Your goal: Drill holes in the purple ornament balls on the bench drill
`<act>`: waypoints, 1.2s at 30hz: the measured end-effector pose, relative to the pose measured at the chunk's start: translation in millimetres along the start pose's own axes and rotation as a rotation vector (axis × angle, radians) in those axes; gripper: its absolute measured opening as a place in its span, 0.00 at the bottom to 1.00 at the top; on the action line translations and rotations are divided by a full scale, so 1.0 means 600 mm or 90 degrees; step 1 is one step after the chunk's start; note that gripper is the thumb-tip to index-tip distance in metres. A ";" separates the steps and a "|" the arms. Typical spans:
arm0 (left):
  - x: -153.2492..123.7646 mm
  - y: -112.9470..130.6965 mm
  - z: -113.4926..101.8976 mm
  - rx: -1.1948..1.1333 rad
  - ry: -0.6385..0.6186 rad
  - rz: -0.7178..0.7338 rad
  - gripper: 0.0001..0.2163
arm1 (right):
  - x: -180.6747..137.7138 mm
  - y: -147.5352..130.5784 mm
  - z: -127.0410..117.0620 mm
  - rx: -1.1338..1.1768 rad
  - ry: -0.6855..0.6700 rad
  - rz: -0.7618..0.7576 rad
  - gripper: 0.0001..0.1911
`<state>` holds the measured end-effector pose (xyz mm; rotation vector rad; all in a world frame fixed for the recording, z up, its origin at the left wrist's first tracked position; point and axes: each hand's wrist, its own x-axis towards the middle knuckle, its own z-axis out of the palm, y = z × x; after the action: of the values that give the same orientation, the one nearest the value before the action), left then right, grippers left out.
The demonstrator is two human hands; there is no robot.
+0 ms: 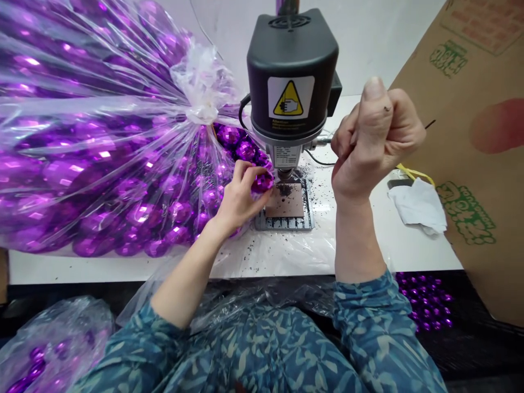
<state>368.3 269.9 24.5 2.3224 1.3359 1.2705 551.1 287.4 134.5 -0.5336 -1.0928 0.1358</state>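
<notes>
My left hand (240,196) pinches a shiny purple faceted ball (262,182) beside the base of a small black drill press (292,71). Under the drill's chuck lies a tan board (285,203) with a dark hole and dark shavings, set on a slotted metal base plate (282,224). Raised at the drill's right side, my right hand (374,136) is closed in a fist around the end of the metal feed lever (322,141). Part of that lever is hidden by the fingers.
A big clear bag (123,164) of purple balls, gathered at its neck, fills the left side. At right stand a cardboard box (470,164) and a white cloth (421,204). More purple balls (426,300) lie below the table edge, and another bag (57,338) sits lower left.
</notes>
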 end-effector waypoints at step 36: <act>-0.053 -0.040 0.110 -0.243 -0.086 -0.175 0.24 | -0.007 0.000 -0.009 0.015 -0.008 0.018 0.29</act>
<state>394.9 275.6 -47.5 1.8599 1.1952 1.1421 554.1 284.1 129.4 -0.5278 -1.0947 0.1773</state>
